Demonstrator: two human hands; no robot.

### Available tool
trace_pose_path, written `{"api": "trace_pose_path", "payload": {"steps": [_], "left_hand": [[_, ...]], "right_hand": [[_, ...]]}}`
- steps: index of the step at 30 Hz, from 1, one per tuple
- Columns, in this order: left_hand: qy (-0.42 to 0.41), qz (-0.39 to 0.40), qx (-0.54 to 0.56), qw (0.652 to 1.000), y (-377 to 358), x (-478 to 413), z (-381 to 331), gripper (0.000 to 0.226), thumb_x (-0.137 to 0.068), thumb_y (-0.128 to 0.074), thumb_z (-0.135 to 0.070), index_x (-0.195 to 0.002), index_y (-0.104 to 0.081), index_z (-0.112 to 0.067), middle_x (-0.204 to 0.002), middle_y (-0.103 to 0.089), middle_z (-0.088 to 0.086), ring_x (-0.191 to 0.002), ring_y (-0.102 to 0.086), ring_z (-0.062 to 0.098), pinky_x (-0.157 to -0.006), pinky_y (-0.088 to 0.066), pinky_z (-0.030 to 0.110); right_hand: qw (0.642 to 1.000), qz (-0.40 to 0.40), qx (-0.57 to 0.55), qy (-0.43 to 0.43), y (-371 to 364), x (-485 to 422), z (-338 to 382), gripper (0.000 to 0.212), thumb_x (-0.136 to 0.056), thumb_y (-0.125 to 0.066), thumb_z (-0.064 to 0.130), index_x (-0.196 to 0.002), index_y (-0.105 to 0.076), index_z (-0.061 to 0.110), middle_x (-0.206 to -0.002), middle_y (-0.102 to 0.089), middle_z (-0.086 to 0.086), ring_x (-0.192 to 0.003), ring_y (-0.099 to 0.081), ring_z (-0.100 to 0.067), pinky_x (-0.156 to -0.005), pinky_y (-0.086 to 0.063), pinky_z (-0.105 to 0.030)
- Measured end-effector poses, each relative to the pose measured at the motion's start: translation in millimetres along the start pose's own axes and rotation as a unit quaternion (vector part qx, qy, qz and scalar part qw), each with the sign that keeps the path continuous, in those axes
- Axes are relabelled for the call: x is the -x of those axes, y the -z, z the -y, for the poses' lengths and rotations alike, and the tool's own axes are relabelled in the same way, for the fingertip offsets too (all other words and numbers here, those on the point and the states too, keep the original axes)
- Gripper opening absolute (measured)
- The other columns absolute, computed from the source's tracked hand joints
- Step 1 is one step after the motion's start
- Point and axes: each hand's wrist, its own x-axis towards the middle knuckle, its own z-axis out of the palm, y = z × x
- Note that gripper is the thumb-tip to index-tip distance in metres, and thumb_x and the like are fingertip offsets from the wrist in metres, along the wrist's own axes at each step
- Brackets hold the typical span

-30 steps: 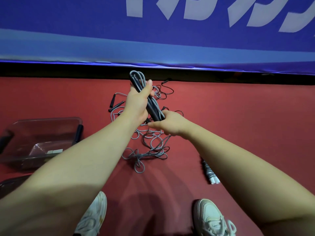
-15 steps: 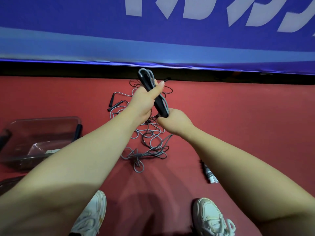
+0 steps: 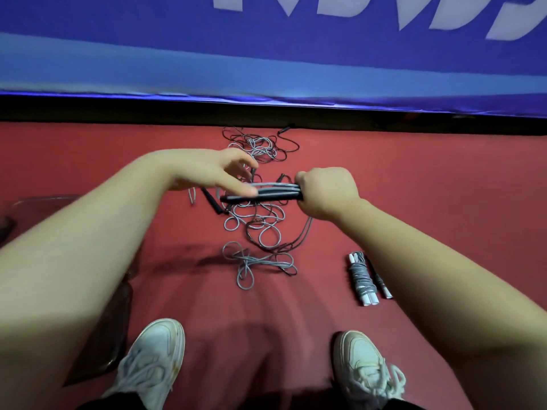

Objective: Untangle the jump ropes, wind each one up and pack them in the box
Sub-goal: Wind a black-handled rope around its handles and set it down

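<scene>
Right hand (image 3: 327,192) closed in a fist round the right end of the bundle (image 3: 275,192); left hand (image 3: 213,171) loosely spread, fingers nearly straight, thumb tip touching the bundle's left part without gripping it

Box (image 3: 38,202): clear plastic, at the left edge, almost wholly hidden behind the left forearm; contents cannot be told

Bundle: one rope folded up, black handles lying side by side with pale grey cord along them. Long axis runs left to right, roughly level, the black handle ends pointing left. It is held in the air over the tangle (image 3: 257,229)

Tangle: grey and dark cords in loose loops on the red floor (image 3: 429,187), stretching from near the shoes (image 3: 154,359) to the foot of the blue banner (image 3: 266,54)

Wound rope (image 3: 362,279): grey, white-ended handles, lying near right, long axis near to far, with a thin dark handle (image 3: 381,284) just beside it
</scene>
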Motion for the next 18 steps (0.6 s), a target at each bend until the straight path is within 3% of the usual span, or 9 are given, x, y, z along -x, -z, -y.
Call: {"api": "trace_pose_path", "payload": {"steps": [2,4,6,9,14,18], "left_hand": [[0.041,0.043,-0.201,0.978,-13,-8,-21,0.091,-0.056,-0.084,-0.055,-0.131,-0.039,-0.033,-0.127,-0.053,-0.008,-0.116,-0.053,0.013,-0.102,-0.041,0.034],[0.052,0.042,-0.314,0.947,-36,-21,-29,0.075,-0.070,-0.078,-0.045,-0.129,-0.038,-0.024,-0.116,-0.056,-0.002,-0.099,-0.056,0.019,-0.093,-0.045,0.031],[0.047,0.000,-0.353,0.935,-55,-33,-23,0.045,-0.080,-0.071,-0.037,-0.107,-0.042,-0.016,-0.105,-0.060,0.006,-0.081,-0.052,0.021,-0.075,-0.043,0.028],[0.048,-0.067,-0.364,0.928,-67,-37,-13,0.033,-0.088,-0.060,-0.040,-0.093,-0.037,-0.016,-0.093,-0.053,0.006,-0.081,-0.046,0.025,-0.071,-0.039,0.031],[0.034,-0.190,-0.437,0.879,-67,-31,-12,0.025,-0.091,-0.052,-0.029,-0.109,-0.045,-0.014,-0.103,-0.060,0.008,-0.083,-0.051,0.028,-0.064,-0.035,0.032],[0.025,-0.204,-0.494,0.845,-69,-32,-5,0.031,-0.091,-0.052,-0.034,-0.113,-0.047,-0.013,-0.102,-0.063,0.007,-0.090,-0.058,0.030,-0.064,-0.035,0.032]], "right_hand": [[0.999,-0.006,0.020,0.039,-2,-2,8,0.021,-0.089,-0.046,0.026,-0.104,-0.057,0.017,-0.097,-0.065,-0.004,-0.085,-0.063,-0.031,-0.059,-0.036,-0.029],[0.998,-0.013,0.021,0.057,-1,-4,13,0.023,-0.089,-0.046,0.027,-0.107,-0.057,0.018,-0.097,-0.065,-0.003,-0.085,-0.063,-0.031,-0.060,-0.036,-0.028],[0.997,-0.021,0.027,0.063,0,-4,12,0.023,-0.089,-0.046,0.026,-0.107,-0.056,0.017,-0.096,-0.064,-0.003,-0.082,-0.062,-0.030,-0.058,-0.034,-0.028],[0.998,-0.021,0.030,0.057,-2,-3,7,0.019,-0.090,-0.046,0.025,-0.104,-0.053,0.015,-0.093,-0.063,-0.004,-0.072,-0.056,-0.030,-0.051,-0.028,-0.026],[0.999,-0.024,0.009,0.030,3,-10,7,0.019,-0.091,-0.046,0.025,-0.105,-0.053,0.016,-0.090,-0.062,-0.004,-0.065,-0.043,-0.028,-0.045,-0.019,-0.025],[1.000,-0.009,0.004,0.023,-4,-11,11,0.024,-0.091,-0.047,0.026,-0.112,-0.054,0.019,-0.085,-0.059,-0.001,-0.068,-0.048,-0.027,-0.047,-0.024,-0.026]]}}
